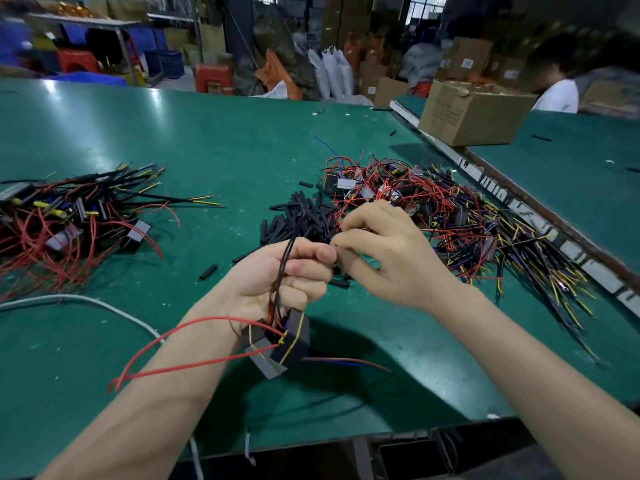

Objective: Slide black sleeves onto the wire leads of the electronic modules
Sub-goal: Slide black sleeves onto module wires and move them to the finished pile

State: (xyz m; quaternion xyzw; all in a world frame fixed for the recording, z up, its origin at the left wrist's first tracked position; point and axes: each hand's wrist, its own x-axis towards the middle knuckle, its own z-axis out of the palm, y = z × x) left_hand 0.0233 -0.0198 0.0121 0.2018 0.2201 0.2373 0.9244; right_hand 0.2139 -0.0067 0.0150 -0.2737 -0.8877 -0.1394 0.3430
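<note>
A wide green table point(207, 140) fills the head view, with stacked boxes and stools blurred in the far background. The left hand point(277, 278) has its fingers curled around black wire leads point(284, 261), and the electronic module point(278, 344) hangs below it near the wrist, trailing a red wire point(166, 344) toward the left. The right hand point(384, 251) pinches something small at the left fingertips; what it pinches cannot be made out. Just beyond the hands lies a heap of black sleeves point(301, 216). To the far right sits a tangle of unsleeved modules point(433, 206); at the far left, another pile of modules point(62, 216). A cardboard box point(474, 112) stands on the far right.
</note>
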